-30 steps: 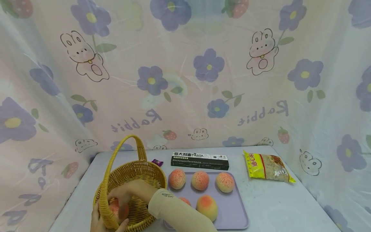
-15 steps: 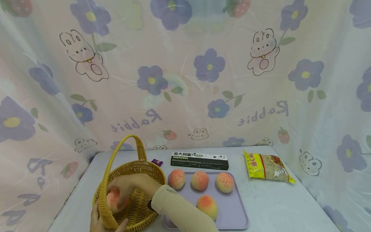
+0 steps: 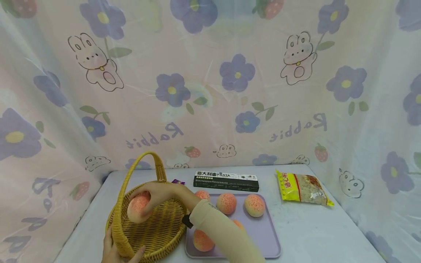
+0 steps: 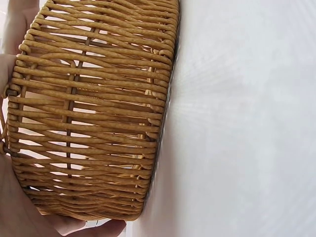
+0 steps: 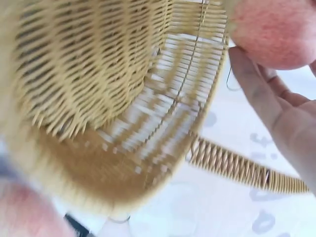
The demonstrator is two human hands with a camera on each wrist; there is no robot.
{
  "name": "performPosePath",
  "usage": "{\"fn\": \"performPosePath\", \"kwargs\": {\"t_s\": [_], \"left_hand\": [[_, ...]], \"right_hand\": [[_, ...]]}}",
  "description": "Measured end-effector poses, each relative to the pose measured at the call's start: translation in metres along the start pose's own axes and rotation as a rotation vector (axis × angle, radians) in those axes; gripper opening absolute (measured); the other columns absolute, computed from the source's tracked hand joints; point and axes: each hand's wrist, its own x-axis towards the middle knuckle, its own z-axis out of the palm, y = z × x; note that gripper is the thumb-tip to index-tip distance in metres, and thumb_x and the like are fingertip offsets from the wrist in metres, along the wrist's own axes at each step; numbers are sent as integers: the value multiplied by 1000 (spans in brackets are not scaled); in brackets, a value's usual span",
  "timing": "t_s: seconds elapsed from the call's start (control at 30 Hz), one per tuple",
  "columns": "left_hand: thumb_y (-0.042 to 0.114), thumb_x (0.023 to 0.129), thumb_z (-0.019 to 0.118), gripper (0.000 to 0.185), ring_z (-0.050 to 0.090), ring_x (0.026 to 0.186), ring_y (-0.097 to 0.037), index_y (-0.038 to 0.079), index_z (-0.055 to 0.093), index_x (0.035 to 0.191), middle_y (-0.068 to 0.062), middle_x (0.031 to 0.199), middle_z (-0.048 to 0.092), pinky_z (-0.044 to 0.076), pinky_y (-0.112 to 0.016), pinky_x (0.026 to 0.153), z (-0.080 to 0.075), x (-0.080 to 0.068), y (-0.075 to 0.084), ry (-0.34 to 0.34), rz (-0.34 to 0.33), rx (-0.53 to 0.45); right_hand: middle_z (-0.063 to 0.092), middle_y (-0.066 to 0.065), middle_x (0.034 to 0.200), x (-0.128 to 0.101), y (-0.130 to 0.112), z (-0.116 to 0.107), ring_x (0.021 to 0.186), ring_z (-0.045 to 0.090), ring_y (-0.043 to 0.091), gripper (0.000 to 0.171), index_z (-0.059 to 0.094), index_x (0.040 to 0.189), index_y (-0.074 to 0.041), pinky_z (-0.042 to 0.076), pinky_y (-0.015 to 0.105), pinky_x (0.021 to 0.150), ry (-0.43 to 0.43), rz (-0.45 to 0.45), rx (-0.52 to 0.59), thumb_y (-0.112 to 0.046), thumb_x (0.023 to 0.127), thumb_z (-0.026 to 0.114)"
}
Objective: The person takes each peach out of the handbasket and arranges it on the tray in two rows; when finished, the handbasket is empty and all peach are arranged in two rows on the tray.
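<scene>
My right hand grips a pink and cream peach above the opening of a yellow wicker basket, under its arched handle. In the right wrist view the peach sits between thumb and fingers, over the basket's rim. At the basket's near left side, my left hand holds the rim, its thumb over the edge. The left wrist view shows the woven wall with the fingers around it. Several more peaches lie on a lilac tray, partly hidden by my right sleeve.
Behind the tray lies a dark pasta box. A small purple packet is beside the basket's far rim. A yellow and clear food bag lies at the right on the white table. A printed curtain surrounds the table.
My right hand has lifted the peach from low inside the basket up to near rim height. The forearm has shifted, uncovering a peach at the tray's front left. The left hand stays on the basket.
</scene>
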Motion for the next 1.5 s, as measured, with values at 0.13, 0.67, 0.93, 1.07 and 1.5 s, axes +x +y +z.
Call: {"fn": "performPosePath", "kwargs": {"t_s": [0.13,0.67,0.93,1.07,1.5], "left_hand": [[25,66,93,96,35,122,-57,-15,43,137,-40,143,26,43,-72,76,-1,0,-1,-9,-5,-4],[34,71,90,101,33,124,-58,-18,38,141,-39,145,22,42,-76,80,-2,-1,5,-87,-81,2],[30,68,93,109,34,123,-56,-19,32,143,-38,148,22,42,-73,82,-2,-2,4,-55,-113,-20],[30,66,94,111,36,123,-53,-17,31,145,-35,148,24,43,-70,83,0,-3,5,-40,-129,-34],[22,60,97,110,35,125,-52,-13,37,144,-33,147,26,41,-71,85,2,-3,7,3,-124,-25]], "right_hand": [[53,-6,141,-21,4,-8,106,51,-2,60,54,143,-10,48,15,87,24,-1,62,-16,88,77],[52,-6,131,-189,16,-29,122,49,13,64,52,145,-21,52,33,96,165,8,159,-22,86,76],[53,2,124,-288,37,-9,114,52,19,65,56,142,-19,53,33,92,300,194,141,-29,82,78],[51,7,129,-327,44,7,115,51,20,63,56,141,-18,53,34,91,348,246,181,-25,82,78],[34,28,149,-378,63,54,123,41,6,62,58,141,-23,54,30,85,373,355,285,-18,82,77]]}}
